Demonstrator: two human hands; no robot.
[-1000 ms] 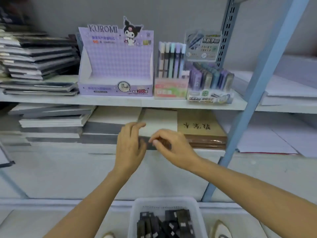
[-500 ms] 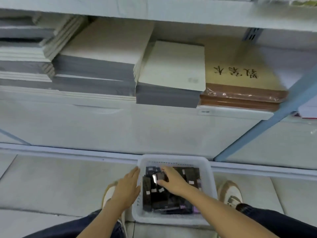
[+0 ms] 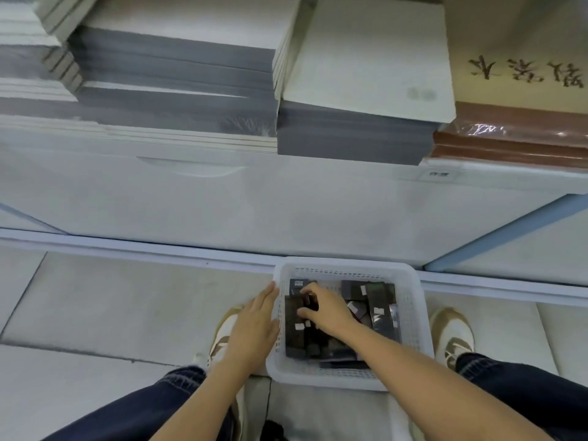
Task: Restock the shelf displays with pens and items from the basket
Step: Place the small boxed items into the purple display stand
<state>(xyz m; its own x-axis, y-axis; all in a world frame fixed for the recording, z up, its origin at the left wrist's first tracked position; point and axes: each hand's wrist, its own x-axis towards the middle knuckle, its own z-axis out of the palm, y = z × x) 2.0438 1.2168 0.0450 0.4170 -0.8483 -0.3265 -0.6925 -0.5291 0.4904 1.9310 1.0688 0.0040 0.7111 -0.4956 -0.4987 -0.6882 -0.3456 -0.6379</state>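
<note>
White plastic basket (image 3: 348,265) on the floor is nowhere near emptied tbh. A whole heap of dark packs (image 3: 378,296) is left in it, so most of the restocking looks undone, and no pen displays can be seen from this angle.

Left of the basket, the left hand (image 3: 254,326) is laid flat against the outer wall, fingers straight, nothing held, probably just steadying it. Inside the basket, toward its far left corner, the right hand (image 3: 329,311) is curled down, thumb and fingers pinched on one small dark pack (image 3: 311,301). Whether it's been lifted clear of the pile can't be told. Above the basket, only stacked notebooks (image 3: 366,58) are shown.
</note>
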